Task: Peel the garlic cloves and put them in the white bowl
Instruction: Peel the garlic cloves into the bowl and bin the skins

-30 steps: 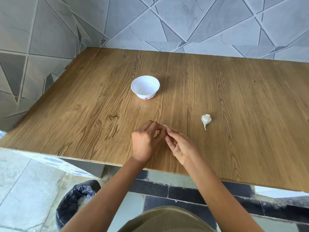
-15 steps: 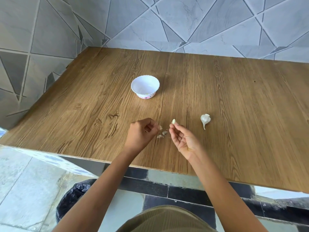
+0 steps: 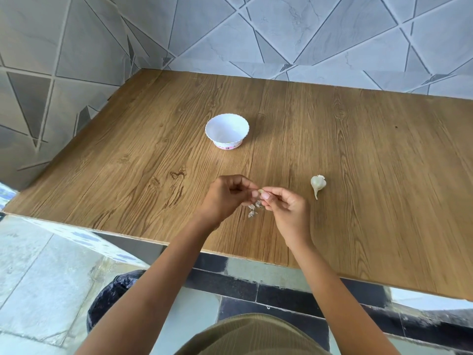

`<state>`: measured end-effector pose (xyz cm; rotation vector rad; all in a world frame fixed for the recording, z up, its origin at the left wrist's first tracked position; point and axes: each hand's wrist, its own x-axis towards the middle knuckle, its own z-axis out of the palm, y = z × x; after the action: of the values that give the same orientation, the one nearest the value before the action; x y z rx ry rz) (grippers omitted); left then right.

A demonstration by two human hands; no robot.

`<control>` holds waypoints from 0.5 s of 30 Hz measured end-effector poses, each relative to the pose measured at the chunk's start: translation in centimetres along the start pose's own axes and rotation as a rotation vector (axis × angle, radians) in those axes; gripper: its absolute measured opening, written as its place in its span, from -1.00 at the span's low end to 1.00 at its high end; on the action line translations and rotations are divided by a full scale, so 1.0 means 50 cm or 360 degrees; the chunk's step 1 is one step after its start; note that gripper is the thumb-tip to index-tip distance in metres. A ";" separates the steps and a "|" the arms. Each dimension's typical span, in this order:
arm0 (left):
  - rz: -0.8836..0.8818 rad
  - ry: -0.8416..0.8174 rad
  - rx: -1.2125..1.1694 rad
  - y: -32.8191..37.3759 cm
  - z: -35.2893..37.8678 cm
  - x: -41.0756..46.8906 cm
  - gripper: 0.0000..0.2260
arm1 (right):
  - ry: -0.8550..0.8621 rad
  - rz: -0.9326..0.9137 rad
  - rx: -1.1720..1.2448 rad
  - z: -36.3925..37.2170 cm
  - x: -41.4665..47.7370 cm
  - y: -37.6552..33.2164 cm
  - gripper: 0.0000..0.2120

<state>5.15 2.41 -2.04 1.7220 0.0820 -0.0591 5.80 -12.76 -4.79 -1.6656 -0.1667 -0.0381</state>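
Observation:
A small pale garlic clove (image 3: pixel 261 191) is pinched between the fingertips of my right hand (image 3: pixel 284 211) and my left hand (image 3: pixel 226 197), which meet just above the wooden table (image 3: pixel 358 162). Bits of papery garlic skin (image 3: pixel 253 210) lie on the wood right under my fingers. To the right of my hands a partly stripped garlic bulb (image 3: pixel 318 184) rests on its side. The white bowl (image 3: pixel 227 131) with a scalloped rim stands farther back, beyond my left hand, and looks to hold nothing.
Grey tiled walls (image 3: pixel 307 34) close the table at the back and left. Below the table's near edge, on the floor at the left, stands a bin with a black bag (image 3: pixel 112 295).
My hands were together, then drew apart with the clove in the right hand and skin falling onto the wood. Now they have come back together on the clove.

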 end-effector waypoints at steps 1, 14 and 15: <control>-0.0002 0.0008 -0.0009 0.000 0.001 -0.001 -0.94 | -0.0007 -0.0006 -0.0014 0.002 0.000 0.001 -0.89; -0.0089 0.0049 -0.0418 -0.006 0.010 -0.016 -0.93 | -0.0035 0.0280 0.0258 0.006 0.005 -0.021 -0.90; -0.0094 0.0054 -0.0455 -0.005 0.008 -0.016 -0.92 | -0.0051 0.0268 0.0266 0.003 0.005 -0.021 -0.92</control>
<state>4.31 2.06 -2.26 1.4353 0.1590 -0.0589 5.90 -12.48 -3.74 -1.5085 -0.0513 0.1266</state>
